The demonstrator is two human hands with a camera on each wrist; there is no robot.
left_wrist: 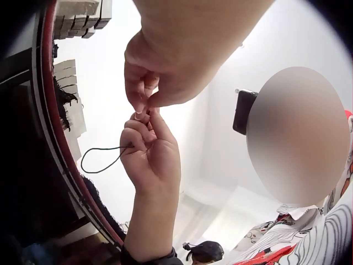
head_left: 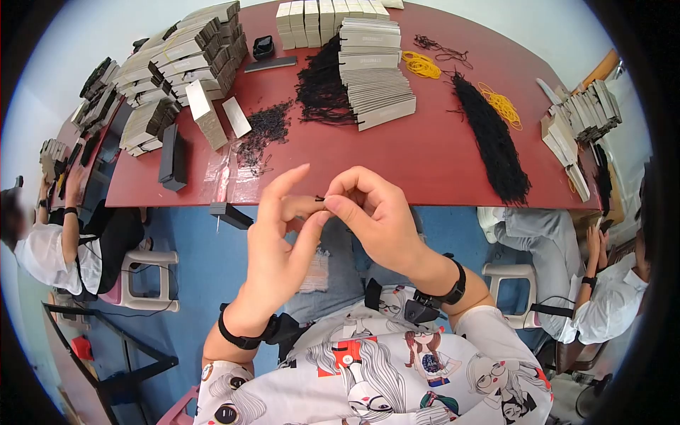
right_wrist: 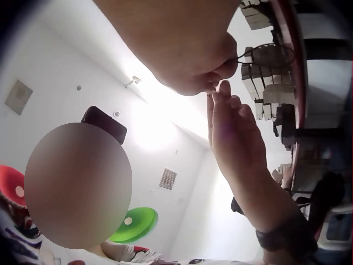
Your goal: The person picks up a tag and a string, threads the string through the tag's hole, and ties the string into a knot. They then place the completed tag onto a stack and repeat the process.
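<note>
Remote feed: the red table (head_left: pixel 397 170) is biggest, so I take it as landmark. Grey-white stacks (head_left: pixel 191 57) stand on its L part; a long black cord bundle (head_left: pixel 489 142) lies on its R part, slanting in to the near edge.

R hand (head_left: pixel 375 219) & L hand (head_left: pixel 283 234) are up at that near edge, on the person's side, fingertips meeting. R thumb & index pinch a thin black cord (head_left: pixel 319 199); R's other fingers bend toward the palm. L index is raised, spread from the thumb. L thumb & a lower finger come right up to the cord, but I can't tell if they grip it.

Its loop (left_wrist: pixel 106 148) comes out by R's bent fingers & juts toward the table, per both wrist cams, so its long axis runs approx square to the near edge, w/ R hand nearer. Can't make the loop out on the head cam.

Smallest: the cord end, poking from R's pinch approx parallel w/ the near edge, pointing at L's fingertips. Imo the next move hinges on this: that short bit sits b/w both sets of fingertips, R holding, L just beside or touching.
</note>
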